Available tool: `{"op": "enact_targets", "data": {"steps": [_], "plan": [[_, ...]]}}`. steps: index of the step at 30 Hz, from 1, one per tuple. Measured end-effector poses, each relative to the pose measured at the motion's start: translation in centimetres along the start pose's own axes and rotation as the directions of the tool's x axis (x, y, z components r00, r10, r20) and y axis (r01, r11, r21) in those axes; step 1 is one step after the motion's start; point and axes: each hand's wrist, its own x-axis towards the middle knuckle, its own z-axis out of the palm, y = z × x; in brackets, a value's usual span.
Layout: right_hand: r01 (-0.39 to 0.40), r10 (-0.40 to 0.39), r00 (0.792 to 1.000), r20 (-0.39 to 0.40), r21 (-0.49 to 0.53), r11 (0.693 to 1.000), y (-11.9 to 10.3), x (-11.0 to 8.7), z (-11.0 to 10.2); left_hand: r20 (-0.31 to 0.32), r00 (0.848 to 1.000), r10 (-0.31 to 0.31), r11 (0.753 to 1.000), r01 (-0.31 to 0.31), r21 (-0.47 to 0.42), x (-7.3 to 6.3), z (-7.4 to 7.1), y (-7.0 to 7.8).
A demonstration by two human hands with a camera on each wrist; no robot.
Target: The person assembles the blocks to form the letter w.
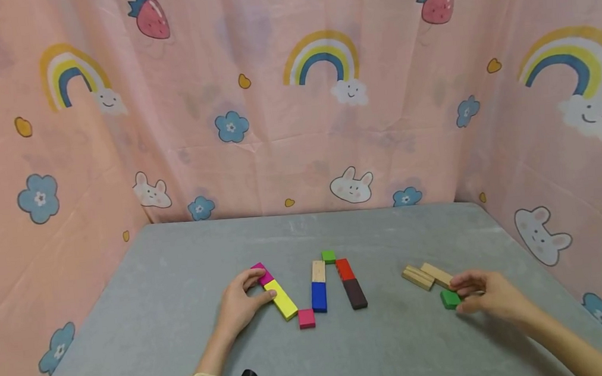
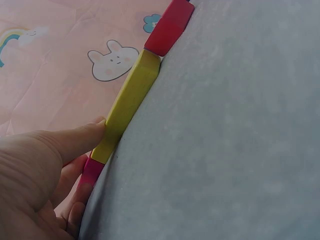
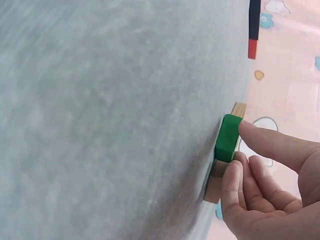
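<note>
My left hand [image 1: 240,304] rests at a row of blocks, its thumb touching the yellow block [image 1: 281,300] and its fingers by the magenta block [image 1: 262,272]. A pinkish-red block [image 1: 306,318] meets the yellow block's near end. To the right, my right hand [image 1: 490,294] pinches a small green block [image 1: 450,299] between thumb and fingertips; the right wrist view shows this green block [image 3: 228,137] at the tips. Just behind it lie plain wooden blocks [image 1: 437,274], the fingers close to one of them.
Mid-table, a plain wooden block [image 1: 318,271] and a blue block [image 1: 319,297] form a strip. Another green block [image 1: 328,256] joins its far end to a red block [image 1: 344,269] and a dark brown block [image 1: 355,293]. Patterned pink curtain [image 1: 276,154] surrounds the grey table [image 1: 204,244].
</note>
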Motion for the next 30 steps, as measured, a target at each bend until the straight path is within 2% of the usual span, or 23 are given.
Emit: {"op": "enact_targets", "data": {"steps": [7,15,24,30], "plan": [[0.021,-0.022,0.999,0.035,0.027,0.999,-0.6,0.1,0.6,0.002,1.000,0.003,1.000,-0.003,0.001,0.0,0.1,-0.1],[-0.019,0.019,0.999,0.032,0.012,1.000,-0.8,-0.1,0.9,0.000,1.000,-0.003,1.000,0.003,-0.003,-0.1,0.1,-0.1],[0.046,-0.044,0.995,0.085,-0.030,0.998,-0.8,0.4,1.0,0.007,1.000,-0.010,1.000,0.010,-0.009,0.0,0.1,0.0],[0.039,-0.043,0.994,0.103,0.038,0.999,-1.4,0.6,1.4,0.006,1.000,-0.013,1.000,0.013,-0.003,0.0,0.0,0.1]]}}
